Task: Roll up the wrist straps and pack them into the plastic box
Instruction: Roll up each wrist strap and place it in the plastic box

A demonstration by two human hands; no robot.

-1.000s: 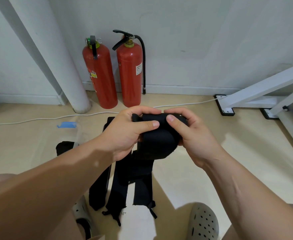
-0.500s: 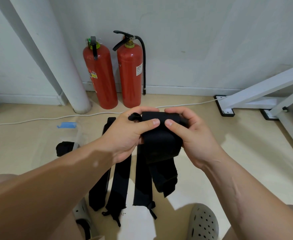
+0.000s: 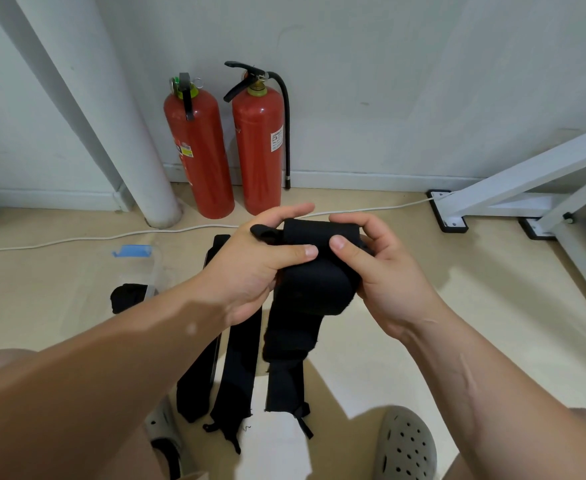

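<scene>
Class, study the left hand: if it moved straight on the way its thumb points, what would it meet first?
Probably the right hand: the thumb of the left hand points across the rolled wrist strap both hands grip, toward the right thumb close by. Depth is unclear.

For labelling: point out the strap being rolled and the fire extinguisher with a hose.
strap being rolled (image 3: 314, 289), head view, front of the roll
fire extinguisher with a hose (image 3: 257, 161), head view, red cylinder body

I see left hand (image 3: 253, 268) and right hand (image 3: 385, 271) both gripping a half-rolled black wrist strap (image 3: 314, 282) between them, tail hanging below. More straps (image 3: 237, 375) lie on the floor under the hands.
</scene>
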